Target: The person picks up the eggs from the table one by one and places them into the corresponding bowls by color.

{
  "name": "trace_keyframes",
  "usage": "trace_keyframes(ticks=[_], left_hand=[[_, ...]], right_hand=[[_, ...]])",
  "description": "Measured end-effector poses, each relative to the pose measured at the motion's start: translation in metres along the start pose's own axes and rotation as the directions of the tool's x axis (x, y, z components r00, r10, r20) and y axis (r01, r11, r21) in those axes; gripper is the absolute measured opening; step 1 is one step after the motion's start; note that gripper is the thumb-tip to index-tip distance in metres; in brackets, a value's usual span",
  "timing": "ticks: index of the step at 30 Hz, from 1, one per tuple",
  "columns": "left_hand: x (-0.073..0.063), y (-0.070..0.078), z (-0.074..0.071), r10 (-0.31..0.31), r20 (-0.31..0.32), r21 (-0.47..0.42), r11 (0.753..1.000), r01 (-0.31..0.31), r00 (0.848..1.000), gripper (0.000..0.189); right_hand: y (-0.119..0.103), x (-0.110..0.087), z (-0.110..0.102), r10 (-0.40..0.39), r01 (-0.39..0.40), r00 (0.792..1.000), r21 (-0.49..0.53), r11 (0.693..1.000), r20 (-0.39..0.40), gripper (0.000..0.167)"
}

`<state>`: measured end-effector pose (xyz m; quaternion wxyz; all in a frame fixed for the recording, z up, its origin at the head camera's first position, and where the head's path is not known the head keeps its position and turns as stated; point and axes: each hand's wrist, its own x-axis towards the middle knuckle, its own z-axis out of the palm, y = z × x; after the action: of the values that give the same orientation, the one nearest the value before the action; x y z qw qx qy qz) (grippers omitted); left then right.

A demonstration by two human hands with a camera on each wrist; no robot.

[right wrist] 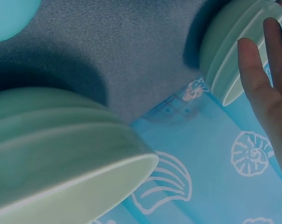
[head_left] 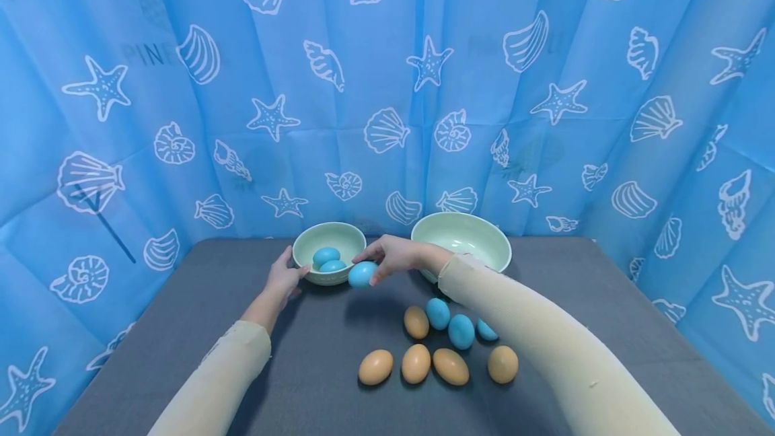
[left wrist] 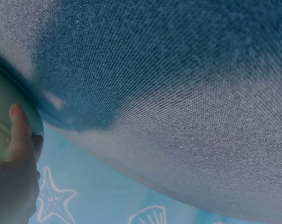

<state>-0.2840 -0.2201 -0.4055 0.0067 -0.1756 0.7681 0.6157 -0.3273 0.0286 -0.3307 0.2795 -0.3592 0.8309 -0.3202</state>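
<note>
My left hand grips the smaller pale green bowl by its left side, thumb at the rim. Two blue eggs lie inside this bowl. In the left wrist view, a thumb and part of the left hand show against the bowl's outer wall. My right hand pinches another blue egg above the table, just off the bowl's right front rim. The right wrist view has the fingers of that hand in front of the smaller bowl, with the held egg mostly cut off.
A larger green bowl stands at the back, partly behind the right forearm. Three blue eggs and several brown eggs lie on the grey table in front. A blue shell-print curtain hangs behind the table.
</note>
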Motion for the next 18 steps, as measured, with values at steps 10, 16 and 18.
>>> trace_keyframes(ticks=[10, 16, 18], left_hand=[[0.0, 0.0, 0.0, -0.003, 0.005, -0.008, 1.0, 0.003, 1.0, 0.073], [0.001, -0.001, -0.001, -0.002, 0.01, -0.015, 1.0, 0.002, 1.0, 0.072], [0.001, -0.001, -0.001, 0.001, 0.01, -0.016, 1.0, -0.001, 1.0, 0.072]], right_hand=[[-0.001, 0.008, 0.002, 0.016, -0.01, 0.996, 0.067, 0.998, -0.089, 0.053], [-0.002, 0.015, 0.004, 0.006, 0.007, 0.99, 0.091, 0.996, -0.142, 0.051], [-0.002, 0.018, 0.005, 0.006, 0.009, 0.987, 0.095, 0.995, -0.161, 0.051]])
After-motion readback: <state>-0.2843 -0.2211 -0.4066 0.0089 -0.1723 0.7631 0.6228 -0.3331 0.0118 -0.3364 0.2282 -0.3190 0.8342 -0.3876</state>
